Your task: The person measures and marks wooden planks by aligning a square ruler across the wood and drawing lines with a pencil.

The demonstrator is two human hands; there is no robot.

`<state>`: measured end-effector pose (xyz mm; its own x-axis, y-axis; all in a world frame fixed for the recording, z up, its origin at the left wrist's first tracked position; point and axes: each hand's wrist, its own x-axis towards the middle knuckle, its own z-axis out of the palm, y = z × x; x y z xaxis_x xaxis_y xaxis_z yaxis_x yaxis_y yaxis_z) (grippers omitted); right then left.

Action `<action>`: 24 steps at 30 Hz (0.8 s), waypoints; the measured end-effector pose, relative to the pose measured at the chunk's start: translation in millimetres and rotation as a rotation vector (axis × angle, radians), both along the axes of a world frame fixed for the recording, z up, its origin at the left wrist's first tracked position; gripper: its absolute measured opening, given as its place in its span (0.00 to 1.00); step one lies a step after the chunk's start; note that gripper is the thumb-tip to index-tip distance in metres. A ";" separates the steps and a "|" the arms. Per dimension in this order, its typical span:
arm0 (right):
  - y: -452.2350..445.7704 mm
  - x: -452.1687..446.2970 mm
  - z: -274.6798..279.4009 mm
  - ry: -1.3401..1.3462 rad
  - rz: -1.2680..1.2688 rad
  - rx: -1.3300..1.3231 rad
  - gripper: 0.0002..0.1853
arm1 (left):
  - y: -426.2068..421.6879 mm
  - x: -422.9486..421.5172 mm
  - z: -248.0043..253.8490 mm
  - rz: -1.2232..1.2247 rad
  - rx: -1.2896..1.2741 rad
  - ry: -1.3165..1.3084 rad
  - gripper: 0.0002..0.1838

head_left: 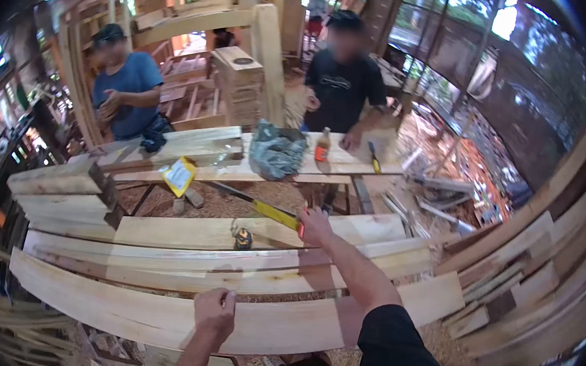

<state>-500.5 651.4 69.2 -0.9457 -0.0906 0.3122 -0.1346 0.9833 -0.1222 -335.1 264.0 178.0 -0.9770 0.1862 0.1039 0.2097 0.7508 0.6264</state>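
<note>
My right hand [313,227] is closed around the red-marked end of a long yellow-and-black tool [272,213], which points left over the planks. My left hand [215,313], curled into a loose fist with nothing visible in it, is at the nearest wide plank [119,300]. A yellow-and-black tape measure [242,238] lies on a plank [175,232] between my hands and the far bench. Beyond the tool are a yellow-and-white packet [179,175], a crumpled grey-green plastic bag [277,151] and an orange bottle [323,145].
Across the bench stand a person in a dark shirt [345,82] and, farther left, a person in a blue shirt [129,86]. A yellow-handled tool [374,158] lies at the bench's right. Boards [545,278] are stacked at right, and thick timber blocks [59,192] at left.
</note>
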 end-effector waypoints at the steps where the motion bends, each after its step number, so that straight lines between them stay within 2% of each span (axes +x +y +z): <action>1: 1.5 3.8 14.3 0.057 -0.002 -0.008 0.18 | 0.3 0.6 -2.0 -0.042 -0.039 0.004 0.17; 4: -15.4 48.5 97.9 0.203 0.050 -0.240 0.18 | -10.2 -1.7 -8.4 -0.117 -0.111 0.071 0.15; 6: -14.9 85.6 126.3 0.263 0.079 -0.339 0.18 | -16.1 -3.0 -24.1 -0.175 -0.104 0.155 0.15; 9: -5.9 165.8 165.2 0.373 0.080 -0.392 0.18 | -18.3 5.5 -16.2 -0.360 -0.210 0.428 0.14; 11: 1.2 220.6 176.8 0.408 0.008 -0.282 0.18 | -14.8 4.6 -11.3 -0.345 -0.137 0.224 0.14; 12: 4.8 243.7 172.9 0.478 -0.003 -0.248 0.17 | -18.1 5.6 -7.5 -0.302 -0.101 0.121 0.14; 13: 11.5 263.0 165.0 0.498 -0.023 -0.222 0.17 | -21.3 6.3 -1.4 -0.303 -0.044 0.152 0.14; 14: 10.9 288.3 170.8 0.431 -0.063 -0.191 0.18 | -19.6 6.5 5.6 -0.312 0.014 0.185 0.14; 15: 14.9 308.9 162.1 0.324 -0.142 -0.271 0.18 | -20.5 9.5 8.2 -0.334 0.075 0.216 0.14; 16: 17.4 324.6 153.6 0.225 -0.231 -0.340 0.19 | -22.6 9.7 7.4 -0.324 0.076 0.180 0.14; 18: 12.4 348.2 142.1 0.225 -0.292 -0.329 0.18 | -23.3 8.4 5.9 -0.320 0.082 0.111 0.14; 21: 15.0 362.8 111.7 0.364 -0.224 -0.180 0.18 | -21.1 12.8 4.1 -0.281 0.039 0.175 0.14; 24: 10.2 371.8 88.0 0.237 -0.296 -0.256 0.19 | -21.6 14.1 -3.5 -0.299 0.005 0.249 0.11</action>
